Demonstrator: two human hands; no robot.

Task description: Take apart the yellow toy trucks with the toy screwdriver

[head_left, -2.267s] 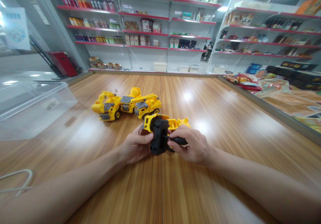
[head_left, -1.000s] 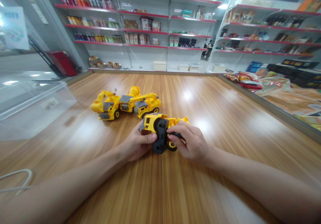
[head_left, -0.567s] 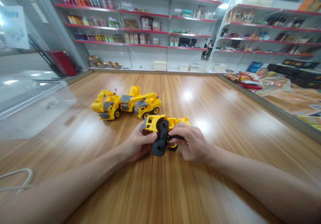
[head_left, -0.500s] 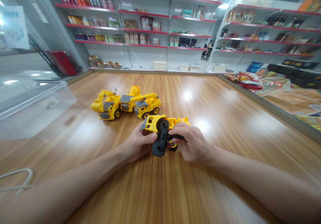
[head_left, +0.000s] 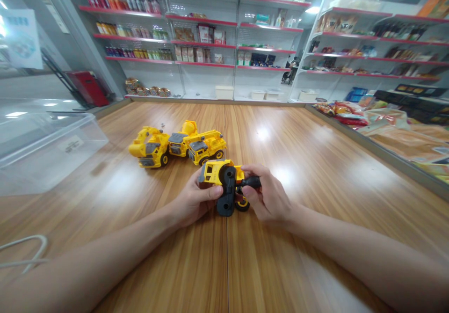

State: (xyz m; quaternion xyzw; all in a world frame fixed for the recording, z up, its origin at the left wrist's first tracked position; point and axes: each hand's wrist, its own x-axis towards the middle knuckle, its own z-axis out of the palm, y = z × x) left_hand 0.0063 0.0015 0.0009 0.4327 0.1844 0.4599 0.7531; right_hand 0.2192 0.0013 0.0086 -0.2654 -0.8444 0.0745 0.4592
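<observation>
A yellow toy truck [head_left: 215,172] lies tipped on its side on the wooden table [head_left: 315,163], its black underside [head_left: 228,196] turned toward me. My left hand [head_left: 192,203] is closed around the truck's cab end, thumb on the black chassis. My right hand [head_left: 268,196] is closed on a small black-handled screwdriver [head_left: 251,182], whose tip points into the chassis. A yellow wheel [head_left: 242,204] shows below the tool.
Three more yellow toy construction vehicles [head_left: 177,147] stand together farther back on the table. A clear plastic bin [head_left: 42,140] sits at the left, a white cable [head_left: 24,252] near the left edge. Store shelves [head_left: 210,37] line the back, snack packets [head_left: 343,112] lie at right.
The truck's black underside has turned from facing me flat to more edge-on. My right hand with the screwdriver has risen slightly against the chassis. The other toys have not moved.
</observation>
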